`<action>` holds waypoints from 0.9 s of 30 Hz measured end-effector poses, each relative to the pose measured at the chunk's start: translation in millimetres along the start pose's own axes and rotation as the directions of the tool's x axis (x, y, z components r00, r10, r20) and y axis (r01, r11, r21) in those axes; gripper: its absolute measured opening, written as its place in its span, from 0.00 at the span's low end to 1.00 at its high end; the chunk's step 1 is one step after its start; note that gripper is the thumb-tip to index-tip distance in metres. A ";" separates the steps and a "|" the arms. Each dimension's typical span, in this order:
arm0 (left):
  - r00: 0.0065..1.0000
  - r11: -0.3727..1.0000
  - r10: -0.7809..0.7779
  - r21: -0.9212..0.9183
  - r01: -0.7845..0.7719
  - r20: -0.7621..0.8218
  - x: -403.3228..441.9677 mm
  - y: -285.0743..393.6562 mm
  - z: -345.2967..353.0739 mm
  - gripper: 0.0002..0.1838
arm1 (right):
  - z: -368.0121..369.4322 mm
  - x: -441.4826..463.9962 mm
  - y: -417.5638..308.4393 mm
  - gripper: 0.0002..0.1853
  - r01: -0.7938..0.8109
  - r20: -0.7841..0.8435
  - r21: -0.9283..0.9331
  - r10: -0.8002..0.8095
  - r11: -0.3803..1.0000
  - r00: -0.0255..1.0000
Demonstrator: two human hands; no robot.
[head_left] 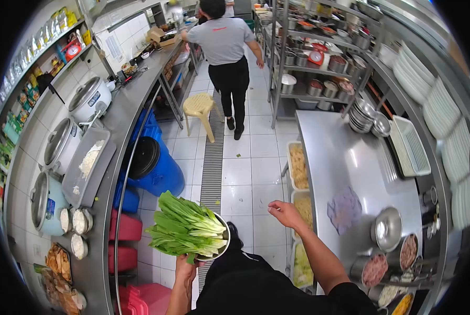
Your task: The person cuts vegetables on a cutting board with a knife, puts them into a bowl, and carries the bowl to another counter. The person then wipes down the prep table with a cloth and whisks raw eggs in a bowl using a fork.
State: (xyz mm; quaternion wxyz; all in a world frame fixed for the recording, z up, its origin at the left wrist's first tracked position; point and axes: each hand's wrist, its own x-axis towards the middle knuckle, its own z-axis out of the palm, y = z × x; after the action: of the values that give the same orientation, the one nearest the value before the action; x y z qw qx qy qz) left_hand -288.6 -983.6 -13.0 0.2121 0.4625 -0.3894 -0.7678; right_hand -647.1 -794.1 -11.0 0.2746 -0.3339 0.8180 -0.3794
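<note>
My left hand (185,269) grips the rim of a round metal bowl (227,239) from its near side. Leafy green vegetables (185,226) with pale stalks fill the bowl, their leaves spilling over the left side. My right hand (285,212) hangs in the air over the floor, its fingers loosely bent and nothing in them. Nearest to it is the steel table (324,152) on the right, with trays of cut food (299,165) beside its edge.
A person (227,42) in a grey shirt is ahead in the aisle, beside a cream plastic stool (198,106). Blue barrels (164,170) stand under the left counter (132,84), which carries rice cookers (61,139). Metal shelves (277,63) with pots rise at the right.
</note>
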 end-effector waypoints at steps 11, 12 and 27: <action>0.994 0.999 0.033 0.034 -0.037 0.102 244.7 141.9 106.9 0.19 | 50.8 58.3 219.7 0.17 -0.682 0.197 -0.092 0.685 0.725 0.702; 0.992 0.998 0.042 0.041 -0.047 0.116 268.7 156.1 122.5 0.20 | 62.8 48.2 238.4 0.17 -0.759 0.218 -0.031 0.745 0.651 0.630; 0.956 0.994 -0.095 0.086 0.074 0.277 558.4 261.7 315.4 0.19 | 5.5 381.7 246.8 0.15 -0.752 0.207 0.505 0.787 0.423 0.581</action>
State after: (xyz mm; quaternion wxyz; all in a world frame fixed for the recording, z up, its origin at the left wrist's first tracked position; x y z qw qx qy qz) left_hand -843.0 -1398.7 -24.7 0.1045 0.3728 -0.4239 -0.8188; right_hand -965.6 -963.8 -287.4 0.4744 0.1813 0.7429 -0.4362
